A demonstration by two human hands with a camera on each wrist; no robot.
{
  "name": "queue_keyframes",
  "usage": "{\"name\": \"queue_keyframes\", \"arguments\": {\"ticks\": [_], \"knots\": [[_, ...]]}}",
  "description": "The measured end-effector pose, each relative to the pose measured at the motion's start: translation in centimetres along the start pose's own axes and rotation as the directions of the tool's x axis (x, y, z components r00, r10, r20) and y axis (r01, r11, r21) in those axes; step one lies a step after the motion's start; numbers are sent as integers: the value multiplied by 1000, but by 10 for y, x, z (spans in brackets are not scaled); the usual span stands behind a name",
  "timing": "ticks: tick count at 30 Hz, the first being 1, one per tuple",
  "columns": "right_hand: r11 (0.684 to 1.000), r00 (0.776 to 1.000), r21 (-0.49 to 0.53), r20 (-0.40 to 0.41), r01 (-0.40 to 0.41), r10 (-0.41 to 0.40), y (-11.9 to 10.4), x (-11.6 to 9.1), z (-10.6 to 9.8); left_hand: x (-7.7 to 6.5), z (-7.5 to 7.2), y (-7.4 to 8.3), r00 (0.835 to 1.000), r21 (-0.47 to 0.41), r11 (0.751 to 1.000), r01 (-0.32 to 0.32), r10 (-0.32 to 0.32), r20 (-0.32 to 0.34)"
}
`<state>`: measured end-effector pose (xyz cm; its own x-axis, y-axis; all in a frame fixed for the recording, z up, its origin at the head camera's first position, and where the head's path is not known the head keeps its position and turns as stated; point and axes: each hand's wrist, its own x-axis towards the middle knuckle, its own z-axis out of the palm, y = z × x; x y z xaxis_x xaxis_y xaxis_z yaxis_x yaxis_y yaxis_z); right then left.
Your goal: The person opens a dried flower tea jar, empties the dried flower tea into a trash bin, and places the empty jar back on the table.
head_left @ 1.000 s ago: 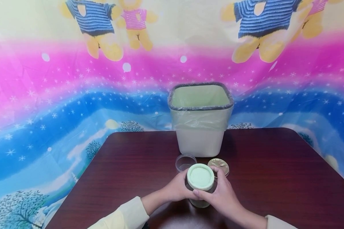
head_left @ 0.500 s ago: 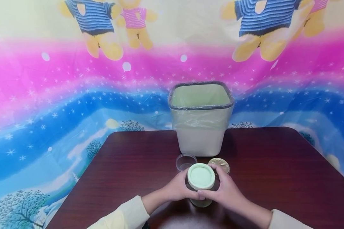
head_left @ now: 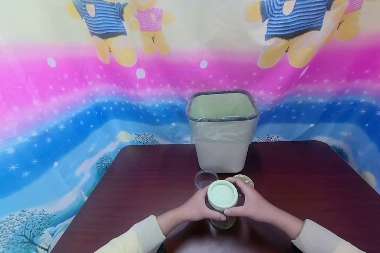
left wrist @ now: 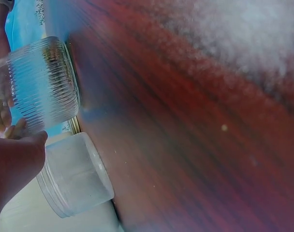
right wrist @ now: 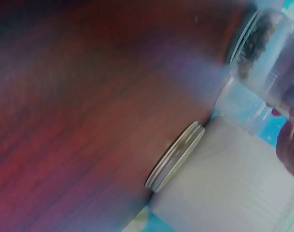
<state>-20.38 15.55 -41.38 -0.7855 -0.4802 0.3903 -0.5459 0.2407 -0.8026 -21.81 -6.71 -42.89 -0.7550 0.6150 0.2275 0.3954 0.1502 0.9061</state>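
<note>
A clear ribbed jar (left wrist: 40, 84) with a pale green lid (head_left: 222, 195) stands upright on the table, and some dark contents lie at its bottom. My left hand (head_left: 195, 207) grips the jar's upper part from the left, just beneath the lid. From the other side my right hand (head_left: 254, 203) curls round the top of the jar, thumb in front and fingers behind. The two thumbs almost meet at the front. Right fingers (right wrist: 288, 147) show against the glass in the right wrist view; whether they also touch the lid's edge I cannot tell.
Behind the hands stand a clear round container (left wrist: 79, 171) and a flat gold-coloured lid (right wrist: 175, 157). A pale bin (head_left: 221, 154) with a plastic liner is further back on the dark wooden table (head_left: 152, 175). A printed cloth (head_left: 164, 84) hangs beyond.
My right hand has turned round the jar: its thumb has slid right, off the left thumb, while its fingertips have shifted left behind the lid. The left hand stays nearly in place.
</note>
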Motion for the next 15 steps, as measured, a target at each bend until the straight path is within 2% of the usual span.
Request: {"name": "queue_keyframes", "arguments": {"ticks": [8,11,15], "knots": [[995,995,99,96,21,-31,4,4,-7,0,-1,0,1000,26,1000,0,0,1],[994,995,103,92,32,-42,4,3,-6,0,-1,0,1000,29,1000,-2,2,3],[996,996,60,51,71,-74,1,0,-3,1,-1,-1,1000,27,1000,-10,10,7]]}}
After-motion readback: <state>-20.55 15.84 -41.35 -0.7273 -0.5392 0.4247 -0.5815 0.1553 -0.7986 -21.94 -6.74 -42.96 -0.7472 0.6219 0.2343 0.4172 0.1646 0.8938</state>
